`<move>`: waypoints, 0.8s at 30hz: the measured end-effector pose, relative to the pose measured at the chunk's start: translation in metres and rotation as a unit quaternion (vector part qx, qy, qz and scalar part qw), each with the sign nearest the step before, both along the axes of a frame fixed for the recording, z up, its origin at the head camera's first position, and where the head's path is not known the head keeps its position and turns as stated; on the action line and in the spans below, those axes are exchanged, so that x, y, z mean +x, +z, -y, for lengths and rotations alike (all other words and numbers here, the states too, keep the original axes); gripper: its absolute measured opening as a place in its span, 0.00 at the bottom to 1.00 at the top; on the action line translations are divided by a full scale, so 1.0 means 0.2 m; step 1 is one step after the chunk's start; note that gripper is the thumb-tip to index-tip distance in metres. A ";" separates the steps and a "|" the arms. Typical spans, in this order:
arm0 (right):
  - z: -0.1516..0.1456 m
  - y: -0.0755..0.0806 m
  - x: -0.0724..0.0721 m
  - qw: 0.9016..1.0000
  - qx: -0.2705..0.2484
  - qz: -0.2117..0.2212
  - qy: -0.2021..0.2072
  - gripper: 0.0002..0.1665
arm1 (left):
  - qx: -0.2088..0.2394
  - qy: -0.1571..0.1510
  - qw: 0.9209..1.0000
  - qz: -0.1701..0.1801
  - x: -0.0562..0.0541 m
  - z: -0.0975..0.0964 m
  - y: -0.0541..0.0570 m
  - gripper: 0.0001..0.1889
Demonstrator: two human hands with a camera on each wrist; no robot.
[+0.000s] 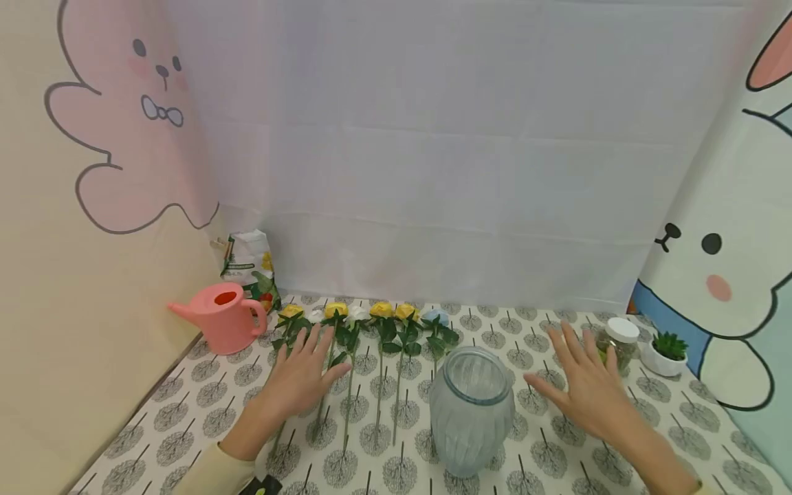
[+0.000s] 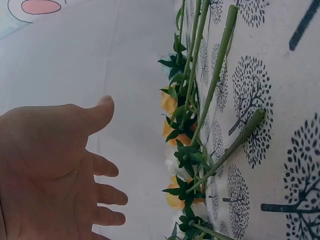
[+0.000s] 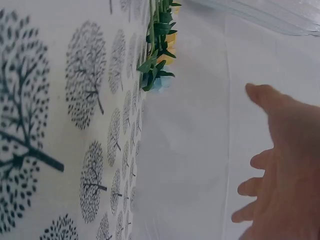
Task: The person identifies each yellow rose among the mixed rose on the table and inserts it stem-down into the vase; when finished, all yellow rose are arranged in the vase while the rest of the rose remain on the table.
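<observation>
My left hand [image 1: 301, 380] is held with fingers spread above the stems on the left, gripping nothing. Several long-stemmed artificial-looking roses lie side by side on the table: yellow roses [image 1: 381, 309], white roses [image 1: 357, 314] and a pale blue rose [image 1: 436, 317]. Their stems point toward me. To the right of the stems stands an upright ribbed glass vase [image 1: 473, 419], its mouth uncovered. Beyond the vase's right side, my right hand [image 1: 588, 393] hovers with spread fingers, also holding nothing. In the left wrist view, cut stem ends [image 2: 255, 117] show beside the left palm.
A pink watering can [image 1: 225, 326] stands at the left, with a white printed bag [image 1: 247, 258] behind it. At the right are a white-lidded jar [image 1: 621, 337] and a small potted succulent [image 1: 667, 352]. A tree-patterned cloth [image 1: 207, 419] covers the table; a white curtain [image 1: 470, 172] hangs behind.
</observation>
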State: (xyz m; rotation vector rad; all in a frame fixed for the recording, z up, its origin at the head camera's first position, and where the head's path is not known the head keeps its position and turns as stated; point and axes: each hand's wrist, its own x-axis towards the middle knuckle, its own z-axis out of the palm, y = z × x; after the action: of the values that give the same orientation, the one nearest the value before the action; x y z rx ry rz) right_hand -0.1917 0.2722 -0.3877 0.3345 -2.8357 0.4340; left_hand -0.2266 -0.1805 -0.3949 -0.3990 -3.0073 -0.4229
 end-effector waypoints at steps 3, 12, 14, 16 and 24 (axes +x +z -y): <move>0.01 0.03 0.00 0.998 -0.056 0.010 0.036 0.55 | 0.008 0.001 1.000 0.008 0.01 0.00 0.01 0.44; 0.05 0.08 0.04 0.985 -0.138 0.026 0.104 0.52 | 0.023 0.002 0.999 0.030 0.03 0.00 0.06 0.47; 0.06 0.10 0.05 0.984 -0.141 0.013 0.109 0.52 | 0.023 0.006 0.999 0.036 0.03 0.01 0.07 0.47; 0.08 0.12 0.06 0.983 -0.143 0.000 0.115 0.52 | 0.030 0.010 0.998 0.049 0.03 0.01 0.08 0.48; 0.16 0.19 0.18 0.975 -0.173 0.005 0.138 0.53 | 0.072 0.019 0.994 0.082 0.02 0.07 0.09 0.50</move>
State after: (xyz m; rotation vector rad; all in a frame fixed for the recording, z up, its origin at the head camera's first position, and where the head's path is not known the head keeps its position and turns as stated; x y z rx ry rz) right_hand -0.1565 0.2396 -0.3490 0.6538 -2.6604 0.9703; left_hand -0.2231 -0.1943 -0.3770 -0.3109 -3.1079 -0.6955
